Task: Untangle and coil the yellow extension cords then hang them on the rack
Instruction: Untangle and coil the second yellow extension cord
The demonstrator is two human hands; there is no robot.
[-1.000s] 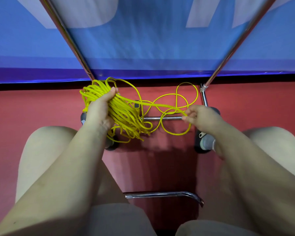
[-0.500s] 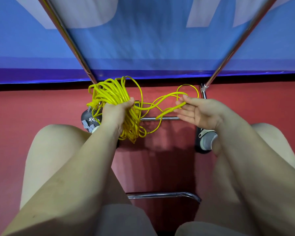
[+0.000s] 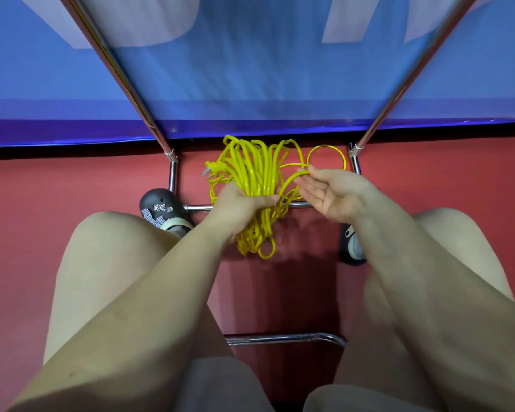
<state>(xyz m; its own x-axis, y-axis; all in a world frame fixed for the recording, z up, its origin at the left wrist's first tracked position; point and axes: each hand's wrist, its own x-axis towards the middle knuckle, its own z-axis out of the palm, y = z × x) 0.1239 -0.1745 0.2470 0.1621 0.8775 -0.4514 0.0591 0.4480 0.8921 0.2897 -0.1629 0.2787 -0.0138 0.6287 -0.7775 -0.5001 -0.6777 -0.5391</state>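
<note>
A bundle of yellow extension cord (image 3: 254, 173) is gathered in several long loops above the red floor. My left hand (image 3: 241, 203) is shut around the middle of the bundle, with loops sticking up above the fist and hanging below it. A plug end (image 3: 210, 169) pokes out at the bundle's upper left. My right hand (image 3: 332, 193) is palm up just right of the bundle, fingers spread, with a loose strand running over its fingertips into a small loop (image 3: 326, 157). The chrome rack (image 3: 161, 138) rises as two slanted poles behind the cord.
A blue banner (image 3: 256, 84) hangs behind the rack poles. The rack's low crossbar (image 3: 197, 208) runs under my hands, and another chrome bar (image 3: 283, 339) lies between my knees. My dark shoes (image 3: 164, 209) rest beside the rack's feet on the red floor.
My left hand has carried the bundle rightward and turned it more upright. The right hand has closed in on the bundle, and the loose loops have shrunk to one small loop.
</note>
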